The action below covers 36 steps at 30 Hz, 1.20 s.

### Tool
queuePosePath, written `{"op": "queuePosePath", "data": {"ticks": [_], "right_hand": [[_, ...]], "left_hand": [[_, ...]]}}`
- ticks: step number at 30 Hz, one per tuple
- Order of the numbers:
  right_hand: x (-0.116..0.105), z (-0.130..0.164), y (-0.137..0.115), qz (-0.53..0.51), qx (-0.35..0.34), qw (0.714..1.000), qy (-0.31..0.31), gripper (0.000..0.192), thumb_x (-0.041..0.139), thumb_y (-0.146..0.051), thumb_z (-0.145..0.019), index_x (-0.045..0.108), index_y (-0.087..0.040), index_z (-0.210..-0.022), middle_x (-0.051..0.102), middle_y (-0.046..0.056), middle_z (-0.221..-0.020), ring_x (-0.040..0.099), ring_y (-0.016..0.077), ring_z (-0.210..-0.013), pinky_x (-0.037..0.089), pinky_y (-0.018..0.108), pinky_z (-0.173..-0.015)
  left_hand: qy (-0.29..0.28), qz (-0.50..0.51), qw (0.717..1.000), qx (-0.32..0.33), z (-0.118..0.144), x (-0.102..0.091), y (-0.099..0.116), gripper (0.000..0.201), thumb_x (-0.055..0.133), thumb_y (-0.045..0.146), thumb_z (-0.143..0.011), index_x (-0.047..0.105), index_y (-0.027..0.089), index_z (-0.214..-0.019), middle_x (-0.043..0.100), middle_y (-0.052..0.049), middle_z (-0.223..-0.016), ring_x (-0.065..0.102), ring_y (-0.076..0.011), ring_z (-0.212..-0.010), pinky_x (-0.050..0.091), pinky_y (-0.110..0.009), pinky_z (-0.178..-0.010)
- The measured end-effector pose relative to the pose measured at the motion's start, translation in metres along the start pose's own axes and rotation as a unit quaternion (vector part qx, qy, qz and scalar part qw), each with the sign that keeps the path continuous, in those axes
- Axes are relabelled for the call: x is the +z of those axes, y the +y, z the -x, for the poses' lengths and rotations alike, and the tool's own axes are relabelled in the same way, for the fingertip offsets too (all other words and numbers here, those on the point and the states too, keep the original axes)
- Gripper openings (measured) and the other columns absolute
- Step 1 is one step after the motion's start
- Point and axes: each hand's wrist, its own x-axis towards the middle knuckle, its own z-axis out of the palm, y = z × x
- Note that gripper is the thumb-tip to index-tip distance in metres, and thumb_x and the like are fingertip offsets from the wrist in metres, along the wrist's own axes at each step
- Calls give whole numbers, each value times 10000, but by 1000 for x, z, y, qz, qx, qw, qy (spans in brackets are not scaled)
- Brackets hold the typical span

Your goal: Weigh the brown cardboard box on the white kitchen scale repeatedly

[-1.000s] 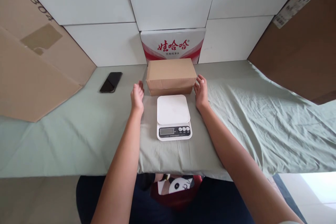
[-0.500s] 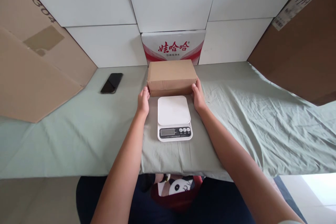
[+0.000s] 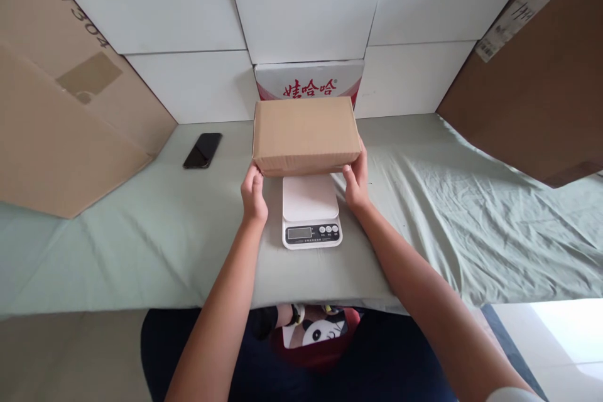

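A closed brown cardboard box [image 3: 305, 129] is held between my two hands, raised above the cloth. My left hand [image 3: 254, 193] grips its near left lower corner, the fingers partly hidden under and behind it. At the near right corner my right hand [image 3: 357, 177] is closed on it, thumb on the front side. Just below the box in the view lies a white digital kitchen scale [image 3: 309, 200], its back edge covered by the box. The scale's dark panel shows a display and several round buttons; no reading can be made out.
A black smartphone [image 3: 202, 151] lies on the green cloth [image 3: 141, 220] to the left. Large cardboard panels [image 3: 70, 107] flank both sides. Behind stand white panels [image 3: 306, 6] and a white and red carton [image 3: 308, 81] with red lettering.
The cardboard box has been lifted off the cloth and brought nearer, so it now overlaps the scale's back edge. Both hands keep hold of it.
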Motion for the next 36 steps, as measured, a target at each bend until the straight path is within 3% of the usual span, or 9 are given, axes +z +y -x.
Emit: {"op": "queuePosePath", "data": {"ticks": [6, 13, 23, 32, 36], "right_hand": [[-14, 41, -9, 8, 8, 1000, 6, 673, 512, -657, -981, 339, -484, -1608, 417, -5, -1687, 331, 307, -1637, 241, 600, -1367], [-33, 74, -26, 14, 20, 1000, -10, 695, 497, -671, -975, 356, -429, -1611, 448, 51, -1654, 396, 347, -1579, 287, 650, -1329], [-34, 73, -35, 27, 43, 999, 0, 623, 479, -650, -993, 435, -425, -1572, 551, 78, -1524, 530, 358, -1423, 394, 636, -1245], [-36, 72, -37, 17, 67, 996, 58, 633, 461, -602, -995, 368, -467, -1606, 478, 47, -1608, 468, 366, -1510, 379, 668, -1242], [-37, 72, -37, 5, 66, 997, 42, 611, 452, -599, -1007, 397, -451, -1597, 485, 47, -1626, 459, 372, -1527, 389, 663, -1240]], "left_hand": [[-16, -13, 1000, -11, 53, -7, 22, 814, 474, 809, -923, 665, 200, -1429, 704, -188, -1413, 622, -355, -1408, 453, -458, -1203], [6, -4, 1000, -20, 98, -25, 28, 845, 506, 776, -912, 636, 167, -1484, 665, -220, -1482, 573, -405, -1458, 461, -530, -1206], [2, 0, 999, -53, 97, -23, 28, 844, 538, 776, -905, 619, 192, -1509, 668, -190, -1492, 550, -384, -1484, 455, -514, -1222], [38, -13, 999, -10, 98, -21, 36, 806, 486, 721, -965, 503, 236, -1610, 475, -147, -1687, 413, -349, -1585, 376, -466, -1287], [35, -13, 999, -24, 98, -20, 37, 826, 478, 737, -959, 513, 220, -1602, 499, -157, -1668, 425, -361, -1576, 378, -480, -1286]]}}
